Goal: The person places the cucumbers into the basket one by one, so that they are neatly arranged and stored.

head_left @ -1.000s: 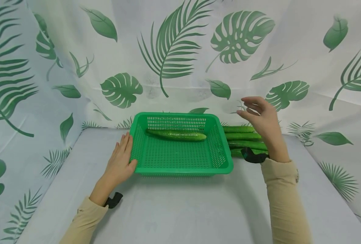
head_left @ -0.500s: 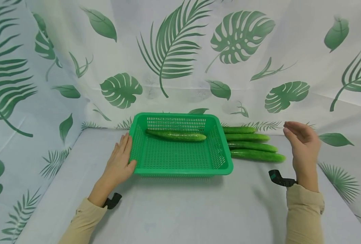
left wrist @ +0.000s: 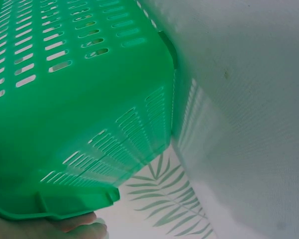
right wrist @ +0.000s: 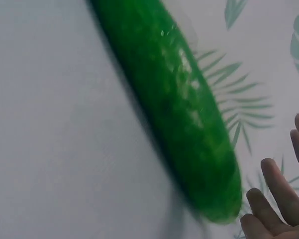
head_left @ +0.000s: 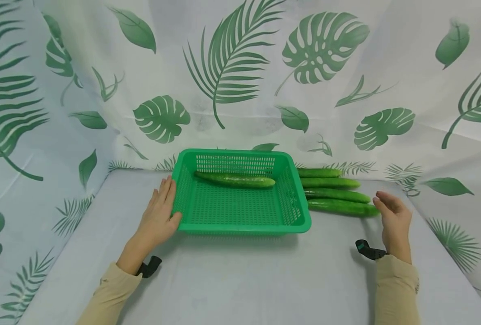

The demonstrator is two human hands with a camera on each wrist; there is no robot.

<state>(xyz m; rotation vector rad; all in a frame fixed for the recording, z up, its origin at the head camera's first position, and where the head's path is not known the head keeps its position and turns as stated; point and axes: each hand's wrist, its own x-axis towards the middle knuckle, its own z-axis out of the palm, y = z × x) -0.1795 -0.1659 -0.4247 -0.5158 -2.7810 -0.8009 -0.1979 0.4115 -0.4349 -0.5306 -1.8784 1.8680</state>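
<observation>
A green plastic basket (head_left: 244,228) stands at the middle of the table, with one cucumber (head_left: 236,180) lying along its far side. My left hand (head_left: 159,216) rests with straight fingers against the basket's left rim; the left wrist view shows its fingers at the rim beside the slotted wall (left wrist: 89,99). To the basket's right, several cucumbers lie side by side, their left ends hidden by the basket. My right hand (head_left: 395,221) holds nothing and is at the right tip of the nearest cucumber (head_left: 342,207). In the right wrist view its parted fingers (right wrist: 278,194) are beside that cucumber's end (right wrist: 214,199).
A white cloth covers the table (head_left: 240,280). Behind and at both sides hangs a white curtain (head_left: 240,122) with green leaf prints, close to the basket's far side. Each wrist wears a black camera mount (head_left: 370,250).
My right hand has moved from above the cucumbers out to the right, then down and slightly left to the nearest cucumber's end. The left hand and basket have stayed in place.
</observation>
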